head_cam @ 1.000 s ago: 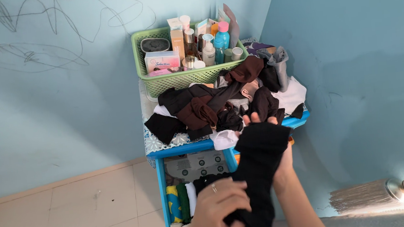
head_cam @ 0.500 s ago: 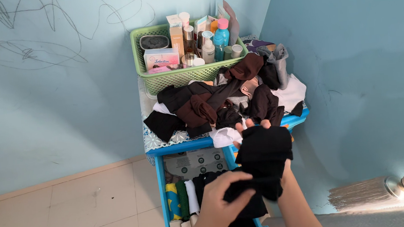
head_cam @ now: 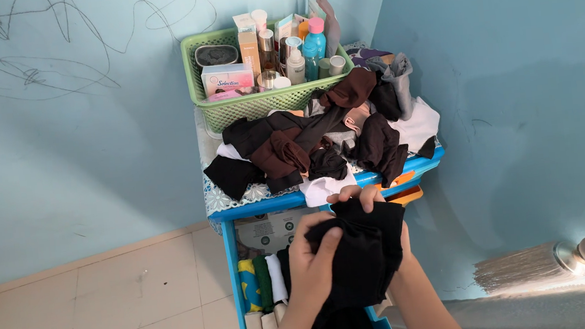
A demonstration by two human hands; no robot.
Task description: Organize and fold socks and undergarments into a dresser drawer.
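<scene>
Nearest the camera: left hand (head_cam: 311, 270) and right hand (head_cam: 372, 210) close together, both clamped on a soft black knitted garment (head_cam: 362, 258), bunched between them in front of the open drawer. Left thumb and fingers pressing into the near fold; right fingertips (head_cam: 353, 196) curled over the far upper edge, palm hidden behind the cloth.

Handling, judged from the look: light, limp, no stiffness at all, likely stretchy and faintly slippery; nothing fragile. Best taken at the folded edges or the cuff end with a flat pinch, since a grip on the middle only gathers slack.

Orientation: long axis running roughly from lower left near the wrists up toward the table edge, tilted slightly right; lower end hanging loose below the left hand. Which end is the opening, cannot tell.

Just below and behind: open blue drawer (head_cam: 234, 277) holding rolled socks in yellow, green, white and black (head_cam: 264, 283), standing side by side.

Farther: bright blue small table (head_cam: 268, 206) with a patterned cloth, heaped with a loose pile of brown, black, white and grey socks and stockings (head_cam: 319, 147).

Farthest: green plastic lattice basket (head_cam: 258, 107) full of bottles and boxes, against the pale blue scribbled wall (head_cam: 54, 137)
</scene>
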